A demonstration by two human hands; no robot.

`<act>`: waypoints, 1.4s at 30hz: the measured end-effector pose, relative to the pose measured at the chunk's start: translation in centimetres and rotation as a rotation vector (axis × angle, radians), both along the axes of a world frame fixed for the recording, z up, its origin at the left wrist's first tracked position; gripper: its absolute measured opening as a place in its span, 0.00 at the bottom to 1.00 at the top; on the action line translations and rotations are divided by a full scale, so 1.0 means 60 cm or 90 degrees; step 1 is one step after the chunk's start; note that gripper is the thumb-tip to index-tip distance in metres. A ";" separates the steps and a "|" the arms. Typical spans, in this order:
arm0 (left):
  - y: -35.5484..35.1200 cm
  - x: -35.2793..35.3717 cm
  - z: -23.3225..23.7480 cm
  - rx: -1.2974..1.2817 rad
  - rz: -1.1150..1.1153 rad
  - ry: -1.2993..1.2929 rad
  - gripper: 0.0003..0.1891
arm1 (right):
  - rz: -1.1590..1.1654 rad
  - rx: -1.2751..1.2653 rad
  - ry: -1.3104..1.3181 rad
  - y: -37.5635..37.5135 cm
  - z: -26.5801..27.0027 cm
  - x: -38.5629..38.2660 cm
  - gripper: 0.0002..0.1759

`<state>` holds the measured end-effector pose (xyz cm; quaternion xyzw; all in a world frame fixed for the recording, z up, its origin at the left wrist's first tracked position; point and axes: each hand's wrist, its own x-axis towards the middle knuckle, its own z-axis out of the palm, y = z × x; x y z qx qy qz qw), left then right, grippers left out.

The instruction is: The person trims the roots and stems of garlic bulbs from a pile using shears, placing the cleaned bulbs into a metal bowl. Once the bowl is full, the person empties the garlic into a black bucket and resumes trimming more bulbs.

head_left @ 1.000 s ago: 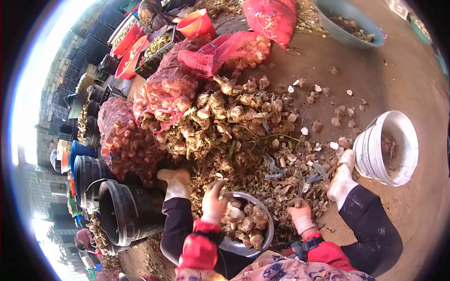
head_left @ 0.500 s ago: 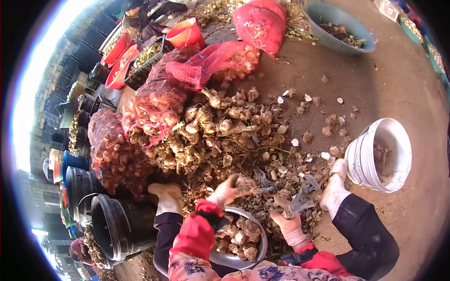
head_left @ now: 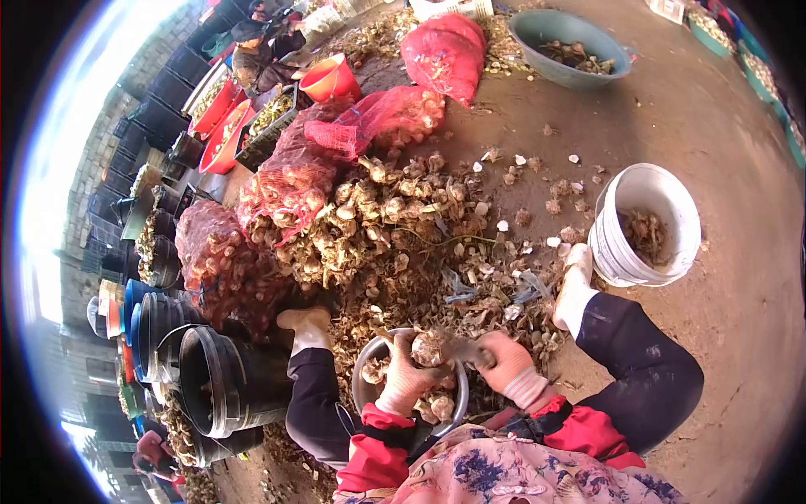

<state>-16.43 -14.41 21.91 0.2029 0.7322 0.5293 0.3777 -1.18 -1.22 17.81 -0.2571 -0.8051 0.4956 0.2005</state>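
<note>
My left hand [head_left: 405,375], in a pale work glove, is closed around a garlic bulb [head_left: 431,348] just above a metal basin [head_left: 463,403]. More garlic bulbs [head_left: 440,406] lie in the basin, partly hidden by the hand. My right hand [head_left: 507,368], also gloved, grips what looks like a knife [head_left: 463,351]. Its blurred grey-brown blade points left, with the tip right at the bulb. Beyond both hands spreads a heap of untrimmed garlic [head_left: 378,210] with dry stems, skins and scraps around it.
Red mesh sacks of garlic [head_left: 290,181] slump behind the heap. A white bucket [head_left: 609,244] with root trimmings stands by my right foot, black buckets [head_left: 227,378] on the left. A green tub [head_left: 579,77] sits farther back, near red buckets [head_left: 332,80]. A person [head_left: 260,59] sits at upper left.
My left hand has come back over the basin with a garlic bulb. My right hand has moved up and left, bringing the knife to the bulb. The view has shifted slightly.
</note>
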 end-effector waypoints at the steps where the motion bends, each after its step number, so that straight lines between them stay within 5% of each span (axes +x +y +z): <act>1: -0.001 0.007 0.016 0.000 -0.004 0.001 0.46 | 0.055 -0.019 -0.062 -0.006 0.020 0.002 0.12; 4: -0.016 0.029 0.036 0.072 0.070 -0.355 0.52 | 0.136 0.055 -0.129 -0.025 0.021 -0.005 0.13; 5: -0.029 0.024 0.005 0.069 0.069 -0.355 0.52 | 0.134 0.052 -0.129 -0.028 0.023 -0.006 0.13; 7: -0.043 0.014 -0.034 0.074 -0.104 0.173 0.50 | 0.183 0.074 -0.174 -0.028 0.027 -0.011 0.15; 8: -0.043 0.017 -0.040 0.080 -0.099 0.238 0.47 | 0.178 0.080 -0.162 -0.034 0.008 -0.012 0.15; 9: -0.035 0.029 -0.018 0.078 -0.101 0.236 0.47 | 0.178 0.077 -0.162 -0.036 0.002 -0.011 0.15; 11: -0.016 0.058 0.035 -0.031 -0.010 -0.046 0.45 | 0.151 0.066 -0.143 -0.034 -0.007 -0.012 0.15; 15: -0.023 0.069 -0.026 0.083 0.035 0.052 0.43 | 0.156 0.066 -0.143 -0.038 -0.034 -0.009 0.17; 16: -0.009 0.086 0.005 0.080 0.099 -0.085 0.42 | 0.156 0.065 -0.142 -0.037 -0.041 -0.006 0.17; 18: -0.033 0.085 -0.020 -0.017 0.065 0.247 0.41 | -0.071 -0.088 -0.197 -0.031 -0.074 0.004 0.16; 19: -0.023 0.099 0.014 -0.017 0.029 0.438 0.40 | -0.091 -0.132 -0.252 0.001 -0.200 0.031 0.12; 20: -0.016 0.119 0.042 0.120 0.102 0.290 0.39 | -0.194 -0.158 -0.279 0.016 -0.218 0.033 0.10; 22: -0.029 0.094 0.045 0.125 0.198 0.220 0.39 | -0.412 -0.219 -0.302 0.044 -0.247 0.037 0.09; 24: -0.060 0.058 0.000 0.228 0.294 -0.057 0.40 | -0.356 -0.220 -0.067 0.018 -0.294 0.002 0.09; 25: -0.067 0.047 0.007 0.229 0.306 -0.065 0.40 | -0.315 -0.214 0.061 -0.012 -0.244 -0.018 0.10; 27: -0.046 0.041 0.040 0.309 0.376 -0.142 0.38 | -0.146 -0.195 0.048 -0.035 -0.128 -0.028 0.09; 29: -0.049 0.014 0.026 0.414 0.231 -0.213 0.25 | 0.003 -0.167 0.078 -0.057 -0.064 -0.026 0.12; 31: -0.038 0.026 0.015 0.469 0.347 -0.346 0.23 | 0.065 -0.178 0.038 -0.071 -0.030 -0.038 0.13; 34: -0.026 0.038 0.005 0.504 0.329 -0.452 0.19 | 0.047 -0.151 0.044 -0.077 -0.017 -0.052 0.13; 37: -0.003 0.062 0.027 0.578 0.306 -0.513 0.15 | 0.006 -0.235 0.099 -0.080 -0.060 -0.062 0.13; 38: -0.001 0.068 0.039 0.590 0.285 -0.464 0.15 | -0.038 -0.316 -0.091 -0.072 -0.085 -0.056 0.14; 40: 0.017 0.068 0.100 0.629 0.207 -0.398 0.18 | -0.144 -0.363 -0.171 -0.068 -0.204 -0.019 0.11; 41: 0.008 0.068 0.113 0.568 0.302 -0.418 0.16 | -0.223 -0.495 -0.119 -0.074 -0.354 -0.002 0.08; 42: -0.021 0.054 0.089 0.531 0.268 -0.409 0.14 | -0.267 -0.467 -0.204 -0.056 -0.287 -0.011 0.06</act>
